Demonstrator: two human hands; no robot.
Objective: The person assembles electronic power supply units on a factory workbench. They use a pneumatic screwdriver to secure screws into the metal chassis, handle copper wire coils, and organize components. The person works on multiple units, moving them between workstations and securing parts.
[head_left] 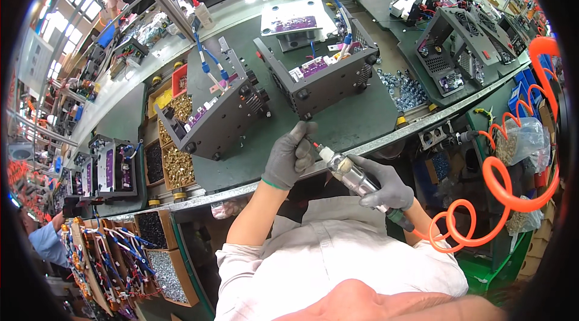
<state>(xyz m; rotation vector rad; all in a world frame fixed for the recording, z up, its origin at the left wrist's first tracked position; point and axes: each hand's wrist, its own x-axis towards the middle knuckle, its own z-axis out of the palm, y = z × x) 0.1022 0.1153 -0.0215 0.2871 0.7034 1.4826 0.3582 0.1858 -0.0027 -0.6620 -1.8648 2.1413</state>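
My right hand, in a grey glove, is wrapped round a silver pneumatic screwdriver. Its tip slants up and left toward my other hand, and an orange coiled air hose runs from its back end. My left hand, also gloved, is closed with the fingers curled in front of the bench edge, close to the driver's tip. Whatever its fingers pinch is too small to make out. Just beyond stands a black metal housing with a purple circuit board and blue cables. A second black housing sits tilted to its left.
Bins of brass fasteners line the bench on the left. Loose silver fittings lie right of the housings. More black housings stand at the far right. Wire harnesses hang at lower left, near another person's blue sleeve.
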